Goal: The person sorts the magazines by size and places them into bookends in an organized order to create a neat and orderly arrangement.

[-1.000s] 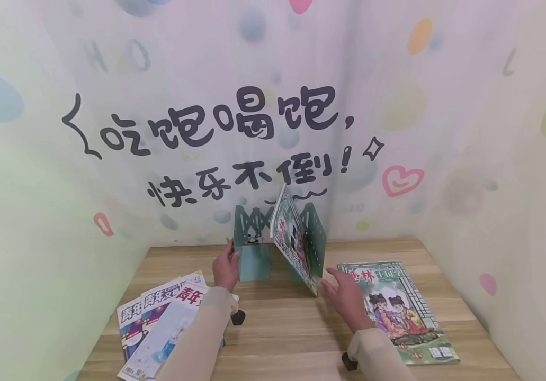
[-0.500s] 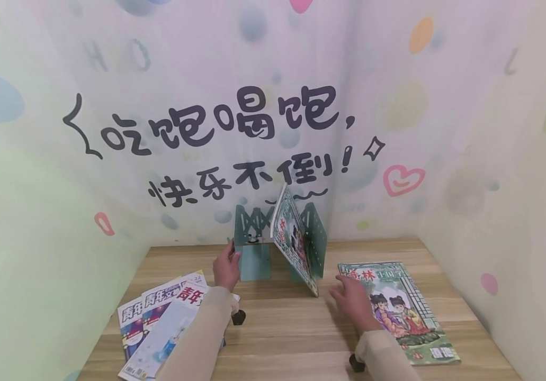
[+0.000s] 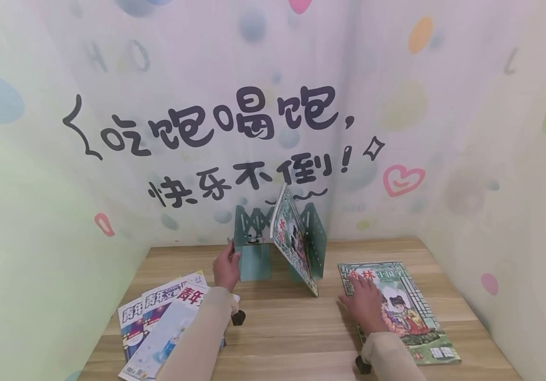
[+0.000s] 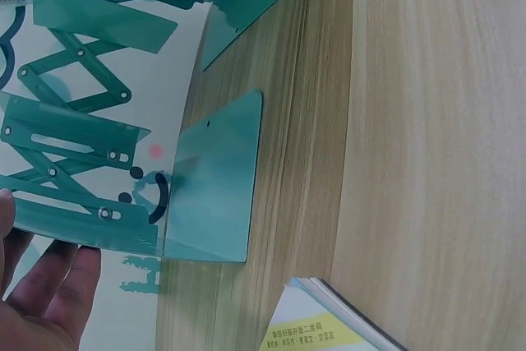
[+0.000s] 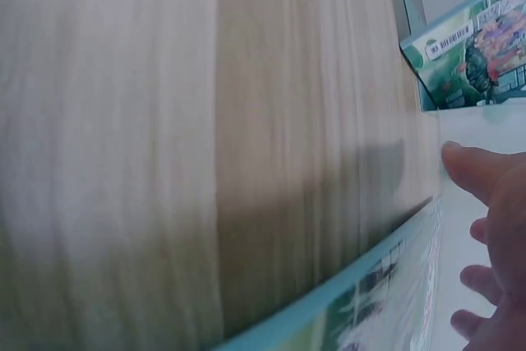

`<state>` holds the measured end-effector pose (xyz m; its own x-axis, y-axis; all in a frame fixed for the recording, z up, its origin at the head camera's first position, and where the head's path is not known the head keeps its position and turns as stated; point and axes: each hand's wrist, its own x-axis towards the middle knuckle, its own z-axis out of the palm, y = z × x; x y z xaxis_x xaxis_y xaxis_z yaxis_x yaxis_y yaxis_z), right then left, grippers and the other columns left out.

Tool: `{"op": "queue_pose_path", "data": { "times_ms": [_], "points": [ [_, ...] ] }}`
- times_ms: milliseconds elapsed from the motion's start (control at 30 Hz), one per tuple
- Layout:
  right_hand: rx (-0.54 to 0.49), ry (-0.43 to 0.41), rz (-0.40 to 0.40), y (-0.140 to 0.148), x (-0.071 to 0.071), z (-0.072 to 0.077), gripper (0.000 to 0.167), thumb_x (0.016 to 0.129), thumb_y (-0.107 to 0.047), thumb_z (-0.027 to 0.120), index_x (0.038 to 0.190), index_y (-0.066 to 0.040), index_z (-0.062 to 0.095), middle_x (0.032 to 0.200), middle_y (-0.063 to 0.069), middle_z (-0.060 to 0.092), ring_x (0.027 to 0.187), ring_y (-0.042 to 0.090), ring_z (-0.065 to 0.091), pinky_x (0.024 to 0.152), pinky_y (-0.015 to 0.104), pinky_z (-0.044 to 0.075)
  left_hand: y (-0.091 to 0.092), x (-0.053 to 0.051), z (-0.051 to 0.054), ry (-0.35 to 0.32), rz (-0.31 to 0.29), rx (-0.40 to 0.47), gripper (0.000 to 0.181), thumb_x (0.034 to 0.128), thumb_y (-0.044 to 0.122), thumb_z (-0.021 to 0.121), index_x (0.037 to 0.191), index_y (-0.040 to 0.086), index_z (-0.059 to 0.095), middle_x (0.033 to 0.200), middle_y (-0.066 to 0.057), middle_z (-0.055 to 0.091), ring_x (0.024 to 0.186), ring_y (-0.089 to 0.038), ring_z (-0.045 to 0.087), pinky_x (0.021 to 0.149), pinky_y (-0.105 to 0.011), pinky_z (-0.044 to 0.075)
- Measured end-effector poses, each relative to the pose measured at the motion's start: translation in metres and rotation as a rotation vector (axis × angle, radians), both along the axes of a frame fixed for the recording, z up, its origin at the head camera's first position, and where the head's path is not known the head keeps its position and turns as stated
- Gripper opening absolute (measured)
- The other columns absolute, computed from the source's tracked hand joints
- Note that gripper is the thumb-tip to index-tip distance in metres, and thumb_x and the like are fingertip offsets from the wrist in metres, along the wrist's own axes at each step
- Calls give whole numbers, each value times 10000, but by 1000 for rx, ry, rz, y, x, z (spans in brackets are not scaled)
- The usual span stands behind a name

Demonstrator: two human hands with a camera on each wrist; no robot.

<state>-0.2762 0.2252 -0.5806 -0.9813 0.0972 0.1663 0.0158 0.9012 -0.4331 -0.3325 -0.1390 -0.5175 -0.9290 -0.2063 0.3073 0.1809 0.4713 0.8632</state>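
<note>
A green folding bookend [image 3: 251, 264] with scissor-linked panels stands at the back of the table. My left hand [image 3: 226, 268] holds its left side panel, thumb and fingers on either side of the edge in the left wrist view [image 4: 49, 293]. Between the panels a green-covered magazine [image 3: 294, 241] stands upright, set at an angle and jutting forward. Another magazine [image 3: 413, 312] with two cartoon figures lies flat at the right. Over its upper left part is my right hand [image 3: 365, 301], fingers spread; whether it touches the cover I cannot tell.
Several fanned magazines [image 3: 163, 338] lie at the left, partly behind the left sleeve. The wooden table [image 3: 292, 333] meets a printed back wall [image 3: 273, 63] just behind the bookend, with walls on both sides.
My right hand has moved away from the standing magazine, rightward and over the flat one. The left hand stays at the bookend, which has not moved.
</note>
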Motion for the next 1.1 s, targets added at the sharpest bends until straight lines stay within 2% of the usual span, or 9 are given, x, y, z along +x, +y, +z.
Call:
{"op": "queue_pose_path", "data": {
  "times_ms": [167,367,600,1100],
  "points": [
    [-33,-115,-28,10,0,-7,803,821,-383,751,1449,-24,400,1490,292,295,1367,536,139,1016,779,56,-1,-1,-1,-7,0,2,447,1000,95,529,1440,78,457,1377,-166,534,1188,-345,569,936,-445,512],
    [-37,-214,-53,17,2,-9,870,807,-445,749,1464,-22,367,1523,296,218,1372,558,69,1007,784,-12,-1,-2,-4,-15,-6,4,446,1003,106,527,1444,97,458,1388,-145,530,1206,-332,559,944,-441,507],
    [-10,-230,-40,18,2,-1,861,785,-448,764,1434,-1,416,1486,300,292,1351,557,137,1001,794,72,-2,-3,-5,-17,-6,13,451,997,88,534,1442,91,461,1384,-155,532,1201,-341,560,945,-452,505],
    [7,-273,-82,13,0,8,775,755,-362,797,1368,10,505,1432,285,388,1296,524,289,964,792,206,-1,-4,-9,7,3,6,444,998,98,533,1436,74,464,1373,-169,538,1193,-349,565,940,-455,508]
  ]
}}
